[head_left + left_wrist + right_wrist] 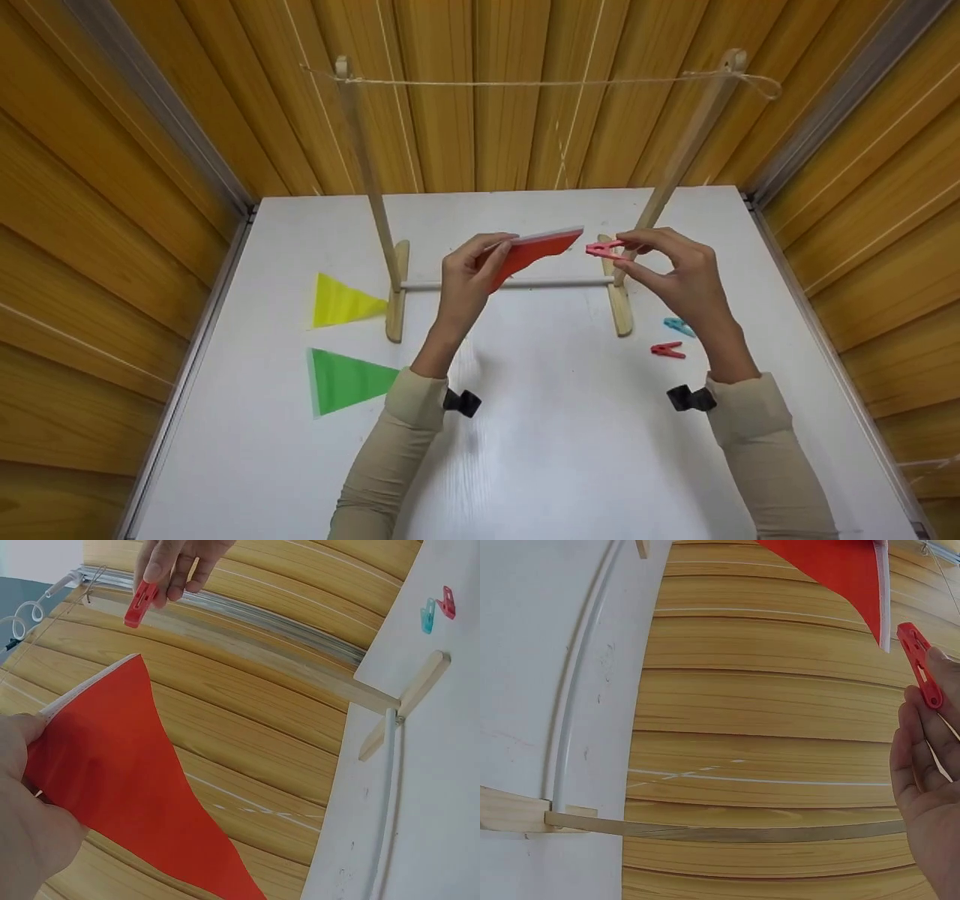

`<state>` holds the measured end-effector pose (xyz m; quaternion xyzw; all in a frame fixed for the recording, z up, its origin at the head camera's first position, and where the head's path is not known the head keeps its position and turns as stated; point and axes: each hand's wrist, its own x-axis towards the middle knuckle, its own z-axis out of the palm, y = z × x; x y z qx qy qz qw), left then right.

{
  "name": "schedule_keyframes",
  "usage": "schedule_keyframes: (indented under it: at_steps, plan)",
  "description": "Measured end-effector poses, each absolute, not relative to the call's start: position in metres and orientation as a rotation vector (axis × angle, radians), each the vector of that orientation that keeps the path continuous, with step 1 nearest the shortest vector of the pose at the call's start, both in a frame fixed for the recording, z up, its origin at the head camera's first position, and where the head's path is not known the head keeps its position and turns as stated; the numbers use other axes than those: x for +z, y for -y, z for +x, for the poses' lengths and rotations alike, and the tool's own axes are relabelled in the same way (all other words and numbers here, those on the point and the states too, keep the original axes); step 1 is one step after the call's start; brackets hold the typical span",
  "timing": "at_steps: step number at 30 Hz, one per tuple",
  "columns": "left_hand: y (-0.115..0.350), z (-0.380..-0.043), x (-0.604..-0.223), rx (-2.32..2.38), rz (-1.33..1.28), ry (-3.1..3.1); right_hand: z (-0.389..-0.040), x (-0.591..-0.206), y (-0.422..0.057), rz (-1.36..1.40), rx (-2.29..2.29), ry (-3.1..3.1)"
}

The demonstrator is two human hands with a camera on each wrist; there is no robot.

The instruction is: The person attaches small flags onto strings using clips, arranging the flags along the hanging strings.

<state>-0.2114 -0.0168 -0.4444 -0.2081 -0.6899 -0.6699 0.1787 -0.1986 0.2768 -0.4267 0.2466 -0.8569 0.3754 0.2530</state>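
Note:
My left hand point(472, 274) pinches a red triangular pennant point(120, 772) by its white-edged top, holding it up over the table while its point hangs down. Between the thumb and fingers of my right hand point(679, 266) is a red clothespin point(919, 664), its nose turned toward the pennant's free corner with a small gap between them. Above both hands a string point(525, 83) runs between two wooden posts. A yellow pennant point(345, 301) and a green pennant point(352, 381) lie flat at the left, the green one partly behind my left sleeve.
A blue clothespin point(679, 326) and another red clothespin point(667, 350) lie on the white table point(555, 465) below my right hand. The stand's left post point(369, 172) and right post point(686, 146) rise from wooden feet joined by a white rod point(555, 283). Wood-look panels enclose the table.

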Motion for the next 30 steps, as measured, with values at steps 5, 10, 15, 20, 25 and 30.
schedule_keyframes:
  at_steps: [5,10,15,20,25,30]
  plan:
    - [0.006,-0.227,-0.441,-1.871,-0.671,1.919,-0.200,-0.411,-0.279,0.661,1.078,2.303]
    - [-0.003,-0.232,-0.430,-1.820,-0.775,1.908,-0.198,-0.396,-0.282,0.646,1.098,2.283]
    - [-0.012,-0.235,-0.414,-1.762,-0.852,1.921,-0.197,-0.384,-0.288,0.618,1.093,2.259]
    - [-0.017,-0.238,-0.402,-1.755,-0.876,1.914,-0.193,-0.371,-0.291,0.589,1.100,2.228]
    - [-0.022,-0.241,-0.390,-1.760,-0.872,1.903,-0.186,-0.350,-0.289,0.578,1.156,2.202]
    - [-0.031,-0.250,-0.378,-1.806,-0.860,1.915,-0.190,-0.339,-0.296,0.594,1.177,2.145]
